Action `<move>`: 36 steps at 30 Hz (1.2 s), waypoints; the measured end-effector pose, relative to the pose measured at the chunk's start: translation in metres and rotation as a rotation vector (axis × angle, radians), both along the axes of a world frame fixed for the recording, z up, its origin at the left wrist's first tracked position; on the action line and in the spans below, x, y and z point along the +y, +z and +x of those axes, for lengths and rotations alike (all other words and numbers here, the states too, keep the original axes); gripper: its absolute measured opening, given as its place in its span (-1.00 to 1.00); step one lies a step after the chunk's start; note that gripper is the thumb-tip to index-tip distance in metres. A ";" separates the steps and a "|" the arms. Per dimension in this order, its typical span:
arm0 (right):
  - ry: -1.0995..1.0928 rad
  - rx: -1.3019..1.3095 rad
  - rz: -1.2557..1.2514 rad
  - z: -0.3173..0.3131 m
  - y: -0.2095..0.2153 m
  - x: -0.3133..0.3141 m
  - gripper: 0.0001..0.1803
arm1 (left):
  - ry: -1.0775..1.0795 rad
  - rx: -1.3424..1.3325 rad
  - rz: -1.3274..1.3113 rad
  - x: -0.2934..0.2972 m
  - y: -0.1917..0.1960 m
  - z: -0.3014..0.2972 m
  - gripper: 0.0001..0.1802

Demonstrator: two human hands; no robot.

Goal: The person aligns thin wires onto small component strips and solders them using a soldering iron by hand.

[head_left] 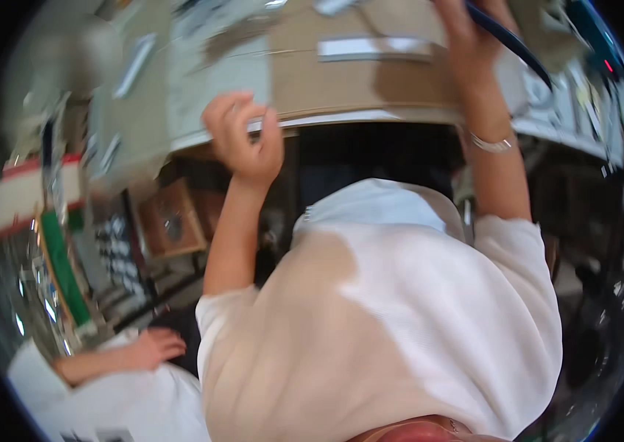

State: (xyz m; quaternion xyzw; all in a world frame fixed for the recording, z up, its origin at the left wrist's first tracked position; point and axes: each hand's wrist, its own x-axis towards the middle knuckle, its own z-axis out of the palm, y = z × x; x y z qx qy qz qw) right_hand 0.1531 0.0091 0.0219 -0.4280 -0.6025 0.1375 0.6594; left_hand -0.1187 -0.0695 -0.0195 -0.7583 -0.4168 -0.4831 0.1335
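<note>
Left hand [245,140]: fingers loosely curled, thumb apart, near worktable's [304,81] front edge. Right hand [474,55]: bracelet [490,144] at wrist, dark-blue curved band [512,43] across it, grip indeterminable. White oblong bar [374,49]: on worktable, between hands.

A slim, curved, dark blue strip [514,43] overlaps the right fingers [457,16], slanting down and rightward from them to a narrow end; whether they grip it is unclear.
</note>
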 end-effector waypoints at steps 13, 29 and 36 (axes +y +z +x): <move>0.042 -0.058 0.399 0.011 -0.022 0.012 -0.76 | -0.353 0.175 -0.759 -0.026 -0.133 0.150 -0.79; -0.004 0.061 -0.035 0.035 -0.038 -0.011 -0.91 | -0.286 -0.025 -1.242 -0.017 -0.204 0.168 -0.81; -0.004 -0.004 0.025 0.040 -0.035 -0.006 -0.89 | -0.201 -0.468 -1.541 -0.028 -0.198 0.142 -0.90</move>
